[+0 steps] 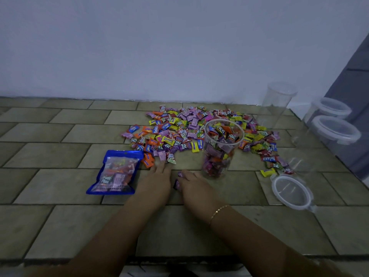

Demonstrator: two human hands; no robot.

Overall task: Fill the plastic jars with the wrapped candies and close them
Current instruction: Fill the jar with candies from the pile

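A wide pile of wrapped candies (185,126) lies on the tiled table (60,176). An open clear plastic jar (221,148), nearly full of candies, stands in front of the pile. My left hand (157,178) lies flat with straight fingers touching the candies at the pile's near edge. My right hand (191,184), beside it, grips purple wrapped candies (178,179) in curled fingers, just left of the jar's base. A loose jar lid (291,191) lies on the table to the right.
A blue bag of candies (116,173) lies left of my hands. An empty clear jar without a lid (276,104) stands at the back right. Two lidded clear jars (335,128) stand at the table's right edge. A wall rises behind the table.
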